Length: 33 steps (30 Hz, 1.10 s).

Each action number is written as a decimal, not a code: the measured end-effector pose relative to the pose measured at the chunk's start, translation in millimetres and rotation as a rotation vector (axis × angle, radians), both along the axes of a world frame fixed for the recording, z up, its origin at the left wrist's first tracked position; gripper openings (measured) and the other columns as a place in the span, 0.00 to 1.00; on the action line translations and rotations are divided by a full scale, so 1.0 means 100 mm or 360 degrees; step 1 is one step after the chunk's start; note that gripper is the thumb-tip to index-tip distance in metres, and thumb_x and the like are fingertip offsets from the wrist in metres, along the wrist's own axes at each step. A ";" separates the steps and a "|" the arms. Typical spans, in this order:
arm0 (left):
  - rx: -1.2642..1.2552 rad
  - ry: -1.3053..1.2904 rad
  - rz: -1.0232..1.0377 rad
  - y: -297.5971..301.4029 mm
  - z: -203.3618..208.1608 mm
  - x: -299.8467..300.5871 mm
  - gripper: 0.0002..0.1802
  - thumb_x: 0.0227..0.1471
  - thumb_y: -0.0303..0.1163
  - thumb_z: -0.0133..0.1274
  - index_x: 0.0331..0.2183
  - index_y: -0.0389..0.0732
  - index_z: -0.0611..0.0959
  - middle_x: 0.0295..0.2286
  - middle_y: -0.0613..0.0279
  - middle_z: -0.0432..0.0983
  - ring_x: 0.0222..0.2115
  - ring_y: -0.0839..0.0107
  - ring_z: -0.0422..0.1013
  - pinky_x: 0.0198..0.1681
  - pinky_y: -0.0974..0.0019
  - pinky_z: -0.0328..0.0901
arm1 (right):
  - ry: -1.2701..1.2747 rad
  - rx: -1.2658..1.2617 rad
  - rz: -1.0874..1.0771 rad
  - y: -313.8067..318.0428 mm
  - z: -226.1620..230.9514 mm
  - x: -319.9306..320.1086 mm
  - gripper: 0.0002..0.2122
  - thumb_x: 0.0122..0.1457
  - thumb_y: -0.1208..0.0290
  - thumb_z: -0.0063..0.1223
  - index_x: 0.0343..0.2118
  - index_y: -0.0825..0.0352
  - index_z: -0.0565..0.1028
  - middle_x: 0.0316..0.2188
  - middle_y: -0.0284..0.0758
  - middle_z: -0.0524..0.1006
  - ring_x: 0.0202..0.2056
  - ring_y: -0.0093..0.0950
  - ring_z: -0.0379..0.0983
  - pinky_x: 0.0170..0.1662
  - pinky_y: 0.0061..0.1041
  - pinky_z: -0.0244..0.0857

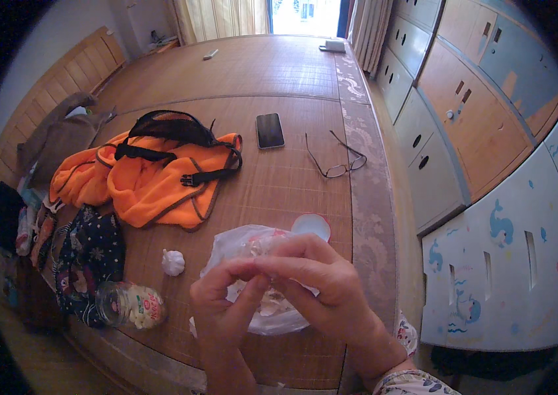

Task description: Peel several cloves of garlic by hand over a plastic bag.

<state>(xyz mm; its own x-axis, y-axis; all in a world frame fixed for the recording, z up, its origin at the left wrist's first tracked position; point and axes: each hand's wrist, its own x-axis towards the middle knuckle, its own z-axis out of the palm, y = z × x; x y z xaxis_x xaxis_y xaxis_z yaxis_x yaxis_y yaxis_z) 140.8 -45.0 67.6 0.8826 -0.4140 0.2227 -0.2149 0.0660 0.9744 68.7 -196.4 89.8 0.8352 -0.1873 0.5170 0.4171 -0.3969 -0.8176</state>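
I pinched my left hand (224, 299) and right hand (325, 276) closed above the plastic bag (291, 323), contents indiscernible; the garlic bulb (173, 263) at left was presumably light, firm, best gripped around its sides.

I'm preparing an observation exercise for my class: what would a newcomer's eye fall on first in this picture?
Probably the bright orange cloth, lying bunched with black straps on the left part of the brown mat. Next come the left hand and right hand, their fingertips close together above a white plastic bag. The white garlic bulb also stands out, left of the bag.
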 end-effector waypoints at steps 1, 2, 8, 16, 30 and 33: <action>0.0014 -0.0009 -0.0016 0.01 -0.01 0.01 0.08 0.50 0.25 0.61 0.35 0.33 0.84 0.28 0.60 0.82 0.30 0.77 0.75 0.35 0.71 0.69 | -0.0026 0.0009 -0.0040 0.01 -0.01 0.01 0.12 0.55 0.82 0.56 0.43 0.70 0.77 0.38 0.41 0.75 0.42 0.39 0.74 0.47 0.33 0.67; 0.0017 -0.0009 -0.0014 0.02 0.00 0.01 0.08 0.50 0.25 0.61 0.35 0.33 0.84 0.28 0.60 0.82 0.30 0.77 0.75 0.35 0.71 0.69 | -0.0026 0.0012 -0.0038 0.01 -0.01 0.01 0.12 0.55 0.82 0.56 0.43 0.70 0.77 0.38 0.41 0.75 0.42 0.39 0.74 0.47 0.33 0.67; 0.0119 0.0058 -0.0206 0.08 0.06 0.00 0.07 0.52 0.24 0.58 0.35 0.32 0.84 0.27 0.60 0.81 0.30 0.75 0.76 0.35 0.71 0.69 | 0.0067 0.0102 -0.0005 -0.04 0.03 -0.02 0.07 0.55 0.82 0.56 0.37 0.71 0.76 0.36 0.39 0.75 0.40 0.36 0.74 0.45 0.30 0.68; 0.0297 -0.0107 -0.0472 0.08 0.14 0.03 0.11 0.59 0.31 0.54 0.38 0.33 0.82 0.26 0.60 0.80 0.28 0.74 0.76 0.33 0.69 0.71 | 0.0156 0.0413 0.0196 -0.10 0.02 -0.04 0.07 0.57 0.82 0.55 0.38 0.71 0.78 0.36 0.37 0.75 0.38 0.30 0.75 0.40 0.26 0.69; 0.0246 0.0006 -0.0406 0.14 0.09 0.04 0.08 0.56 0.24 0.56 0.38 0.30 0.82 0.28 0.58 0.81 0.30 0.74 0.77 0.34 0.72 0.71 | 0.0126 0.0205 0.0154 -0.08 0.00 -0.01 0.07 0.59 0.79 0.55 0.40 0.70 0.78 0.33 0.37 0.74 0.35 0.29 0.74 0.37 0.25 0.68; 0.0277 0.0020 -0.0332 0.12 0.11 0.03 0.08 0.56 0.24 0.55 0.37 0.30 0.82 0.27 0.58 0.81 0.29 0.75 0.77 0.33 0.72 0.71 | 0.0118 0.0048 0.0097 -0.06 0.02 -0.01 0.08 0.59 0.78 0.55 0.41 0.71 0.77 0.34 0.38 0.74 0.35 0.31 0.74 0.38 0.27 0.68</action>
